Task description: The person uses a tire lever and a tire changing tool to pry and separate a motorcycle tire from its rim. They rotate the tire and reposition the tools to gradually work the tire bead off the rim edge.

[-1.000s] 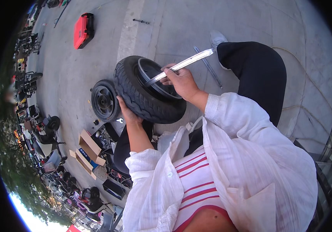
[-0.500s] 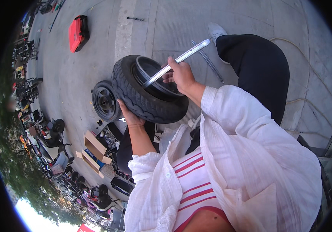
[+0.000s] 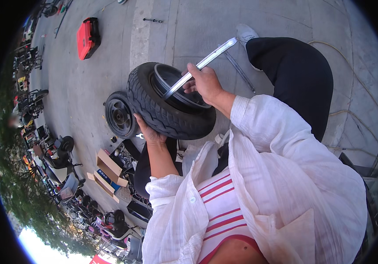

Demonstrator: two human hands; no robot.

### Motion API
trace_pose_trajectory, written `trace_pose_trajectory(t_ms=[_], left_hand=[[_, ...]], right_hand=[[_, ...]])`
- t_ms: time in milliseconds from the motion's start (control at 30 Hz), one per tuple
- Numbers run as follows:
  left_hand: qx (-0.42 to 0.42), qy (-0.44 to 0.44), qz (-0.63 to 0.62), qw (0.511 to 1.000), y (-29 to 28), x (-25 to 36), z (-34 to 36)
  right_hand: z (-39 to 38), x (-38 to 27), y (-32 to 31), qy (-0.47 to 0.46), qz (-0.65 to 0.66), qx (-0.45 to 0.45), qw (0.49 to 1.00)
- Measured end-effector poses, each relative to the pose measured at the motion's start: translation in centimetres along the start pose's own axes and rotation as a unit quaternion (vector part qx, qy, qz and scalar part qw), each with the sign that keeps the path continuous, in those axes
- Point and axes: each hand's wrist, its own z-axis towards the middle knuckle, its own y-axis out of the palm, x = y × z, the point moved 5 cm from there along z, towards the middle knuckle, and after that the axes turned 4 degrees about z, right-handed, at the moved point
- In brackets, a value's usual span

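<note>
A black knobbly tyre (image 3: 153, 110) stands tilted before me with a dark metal rim (image 3: 171, 75) in its opening. My left hand (image 3: 150, 132) grips the tyre's near left side, fingers on the tread. A long silver tyre lever (image 3: 213, 55) slants across the opening, its lower end tucked between tyre and rim. My right hand (image 3: 204, 83) is closed on the lever's middle, thumb along the bar. A second silver lever (image 3: 240, 72) lies on the ground beyond the right hand. Left of the tyre rests a smaller wheel (image 3: 120, 115) with a spoked black rim.
A red toolbox (image 3: 87, 38) sits at the far left, and a small metal rod (image 3: 153, 20) lies farther out. An opened cardboard box (image 3: 109, 169) is at the lower left, near parked scooters (image 3: 57, 163). A pale hose (image 3: 352, 66) curves along the right.
The lever's upper end has tipped slightly left and the right hand has shifted a little with it. The left hand keeps its hold on the tyre.
</note>
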Motion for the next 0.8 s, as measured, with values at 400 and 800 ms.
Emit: trace_pose_trajectory(t_ms=[400, 800], left_hand=[[-0.027, -0.015, -0.006, 1.0, 0.3, -0.8, 0.0], [-0.027, -0.02, -0.021, 0.999, -0.1, -1.2, -0.1]], right_hand=[[1.8, -0.8, -0.7, 0.082, -0.012, -0.018, 0.996], [0.7, -0.2, -0.8, 0.066, -0.013, -0.039, 0.997]])
